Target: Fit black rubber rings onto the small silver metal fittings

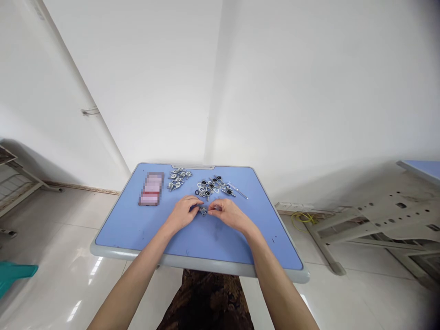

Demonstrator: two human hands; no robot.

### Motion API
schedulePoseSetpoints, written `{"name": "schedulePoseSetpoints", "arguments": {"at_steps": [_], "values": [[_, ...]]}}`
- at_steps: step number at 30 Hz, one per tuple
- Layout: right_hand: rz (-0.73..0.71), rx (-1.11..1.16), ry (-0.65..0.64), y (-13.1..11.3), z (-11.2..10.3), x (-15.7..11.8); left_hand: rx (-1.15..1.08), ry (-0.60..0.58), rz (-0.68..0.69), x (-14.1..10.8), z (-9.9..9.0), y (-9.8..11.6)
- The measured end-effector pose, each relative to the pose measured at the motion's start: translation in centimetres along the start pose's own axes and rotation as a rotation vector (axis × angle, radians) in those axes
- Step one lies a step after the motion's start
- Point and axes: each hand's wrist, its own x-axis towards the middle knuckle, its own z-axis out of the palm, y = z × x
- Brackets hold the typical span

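Note:
Over the middle of the blue desk, my left hand (184, 212) has its thumb and fingers closed at the left side of a small silvery metal part (203, 211). My right hand (227, 213) pinches at the part's right side, with thumb and forefinger together; what lies between those fingertips is too small to make out. Just beyond my hands is a loose pile of metal parts with round black pieces (212, 185). Left of that pile lies a second group of silvery metal parts (178, 178). A thin screwdriver-like tool (238, 190) rests to the right of the pile.
A pinkish, blurred-out flat object (151, 189) lies at the left of the desk (127, 229). The white wall (165, 82) stands right behind the desk. A second desk frame (371, 229) and a yellow cable (302, 220) are at the right. A green stool edge (15, 275) shows at lower left.

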Motion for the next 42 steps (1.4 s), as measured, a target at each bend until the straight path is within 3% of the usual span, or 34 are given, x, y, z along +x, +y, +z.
{"name": "schedulePoseSetpoints", "arguments": {"at_steps": [5, 16, 28, 36, 42], "values": [[0.01, -0.01, -0.028, 0.0, -0.2, -0.1, 0.009, -0.039, -0.01, 0.0, -0.1, 0.2], [0.06, 0.113, -0.135, 1.3, -2.4, -0.9, -0.003, 0.019, -0.031, 0.0, 0.0, -0.5], [0.302, -0.128, 0.138, 2.7, -1.5, 0.5, 0.057, 0.232, -0.173, 1.0, -0.4, -1.5], [0.357, -0.164, 0.21, 2.6, -0.9, 0.8, 0.095, 0.032, -0.194, 2.2, -0.2, -1.7], [0.337, -0.125, 0.236, 2.9, -0.9, 0.7, 0.022, 0.015, -0.229, 2.9, -0.5, -1.7]]}}
